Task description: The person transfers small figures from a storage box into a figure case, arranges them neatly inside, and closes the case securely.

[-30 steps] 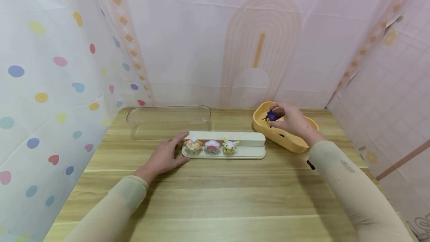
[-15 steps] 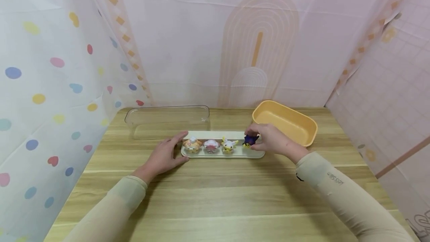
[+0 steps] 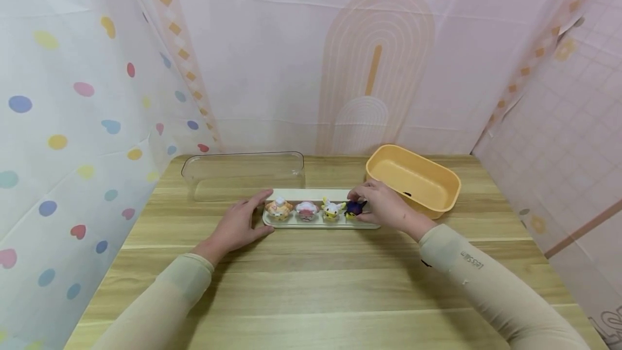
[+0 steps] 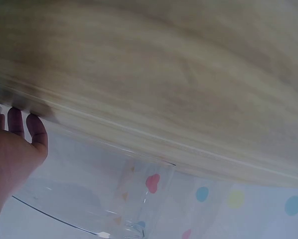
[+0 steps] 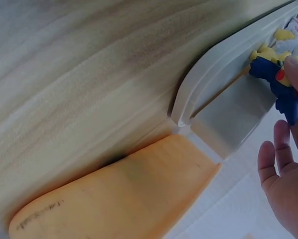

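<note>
A long cream-white stepped display base [image 3: 311, 194] lies mid-table, with a row of small figurines on its lower step. From the left come an orange one with a white top [image 3: 279, 209], a pink-and-white one [image 3: 307, 211] and a white-and-yellow eared one [image 3: 332, 210]. My right hand [image 3: 391, 208] pinches a dark blue-purple figurine [image 3: 354, 208] between thumb and fingers, beside the white-and-yellow one. Its yellow face and red cheek show in the right wrist view. My left hand [image 3: 236, 227] holds the base's left end, thumb at the front edge and fingers at the back.
A clear plastic cover [image 3: 243, 169] stands at the back left, behind my left hand. At the back right sits a yellow-orange bin [image 3: 418, 174] with a small dark mark inside. Patterned curtains [image 3: 272, 69] hang behind and on both sides of the wooden table.
My right hand has carried the dark blue-purple figurine out of the orange bin to the base, then slid it left beside the white-and-yellow one. My left hand has stayed put.
</note>
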Tool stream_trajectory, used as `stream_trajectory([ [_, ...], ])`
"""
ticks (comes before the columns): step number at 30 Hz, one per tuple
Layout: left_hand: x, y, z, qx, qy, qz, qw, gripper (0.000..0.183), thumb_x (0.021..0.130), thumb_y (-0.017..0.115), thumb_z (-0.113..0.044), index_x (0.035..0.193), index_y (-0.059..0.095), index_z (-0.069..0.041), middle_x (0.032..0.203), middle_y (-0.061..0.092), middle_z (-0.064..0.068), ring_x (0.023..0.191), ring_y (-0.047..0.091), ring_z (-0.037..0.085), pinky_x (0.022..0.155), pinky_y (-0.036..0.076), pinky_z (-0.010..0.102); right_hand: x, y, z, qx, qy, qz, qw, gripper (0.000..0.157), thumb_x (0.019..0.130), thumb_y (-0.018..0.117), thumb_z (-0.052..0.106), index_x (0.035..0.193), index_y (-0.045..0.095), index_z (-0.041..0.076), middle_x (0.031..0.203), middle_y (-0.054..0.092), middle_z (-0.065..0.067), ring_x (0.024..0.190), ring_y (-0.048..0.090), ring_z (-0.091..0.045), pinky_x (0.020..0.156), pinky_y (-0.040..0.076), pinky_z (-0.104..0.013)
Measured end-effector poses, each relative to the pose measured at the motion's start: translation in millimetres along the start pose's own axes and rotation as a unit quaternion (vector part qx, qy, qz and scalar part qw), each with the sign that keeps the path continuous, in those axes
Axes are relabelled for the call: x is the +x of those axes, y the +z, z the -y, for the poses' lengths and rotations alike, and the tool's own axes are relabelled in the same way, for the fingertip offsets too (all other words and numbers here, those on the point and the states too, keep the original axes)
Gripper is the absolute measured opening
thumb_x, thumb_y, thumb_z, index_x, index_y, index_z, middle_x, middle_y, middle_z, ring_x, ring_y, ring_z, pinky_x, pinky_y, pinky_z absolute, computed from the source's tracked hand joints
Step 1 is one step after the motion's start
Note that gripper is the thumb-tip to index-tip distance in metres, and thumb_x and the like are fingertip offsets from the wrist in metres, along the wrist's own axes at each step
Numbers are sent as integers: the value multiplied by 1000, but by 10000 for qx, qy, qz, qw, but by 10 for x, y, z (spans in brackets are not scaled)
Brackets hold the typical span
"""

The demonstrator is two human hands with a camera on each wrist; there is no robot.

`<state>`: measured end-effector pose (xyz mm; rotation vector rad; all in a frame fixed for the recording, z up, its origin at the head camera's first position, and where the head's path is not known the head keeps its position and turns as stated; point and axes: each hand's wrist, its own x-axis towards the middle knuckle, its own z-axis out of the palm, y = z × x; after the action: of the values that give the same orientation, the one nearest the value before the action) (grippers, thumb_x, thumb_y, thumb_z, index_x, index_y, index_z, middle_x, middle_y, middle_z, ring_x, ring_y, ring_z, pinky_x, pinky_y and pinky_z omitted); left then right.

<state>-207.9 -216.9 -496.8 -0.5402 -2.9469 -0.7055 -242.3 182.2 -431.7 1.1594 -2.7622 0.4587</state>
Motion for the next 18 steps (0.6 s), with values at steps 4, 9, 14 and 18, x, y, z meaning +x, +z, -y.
stream_trajectory([
  [4, 2, -4, -12, 2, 18, -4, 10000, 97, 88, 89, -40, 167, 35, -23, 146, 68, 17, 135, 59, 51, 120, 39, 71, -4, 22, 5, -57, 20, 42, 10000, 53, 80, 97, 21, 124, 72, 9, 123, 78, -5, 116, 68, -28, 105, 56, -48],
  [9, 0, 5, -2, 0, 52, -13, 10000, 97, 88, 89, -40, 167, 35, -23, 145, 69, 16, 134, 60, 50, 121, 39, 70, -7, 57, -1, -116, -19, 50, 9999, 56, 79, 97, 22, 127, 71, 7, 126, 77, -6, 120, 68, -29, 109, 55, -49],
  [14, 0, 13, 18, 0, 90, -38, 10000, 96, 89, 89, -40, 167, 35, -24, 145, 69, 16, 133, 61, 50, 120, 39, 70, -26, 9, -24, 73, 0, 83, 9999, 64, 79, 97, 25, 134, 69, 6, 131, 75, -8, 122, 68, -31, 111, 53, -52],
  [18, 9, 15, 23, -18, 77, -32, 10000, 96, 89, 88, -40, 167, 35, -25, 142, 70, 17, 133, 61, 49, 120, 40, 70, -71, -212, -150, 846, 485, -246, 9949, 58, 90, 89, 27, 138, 67, 3, 133, 73, -14, 121, 68, -35, 106, 56, -56],
])
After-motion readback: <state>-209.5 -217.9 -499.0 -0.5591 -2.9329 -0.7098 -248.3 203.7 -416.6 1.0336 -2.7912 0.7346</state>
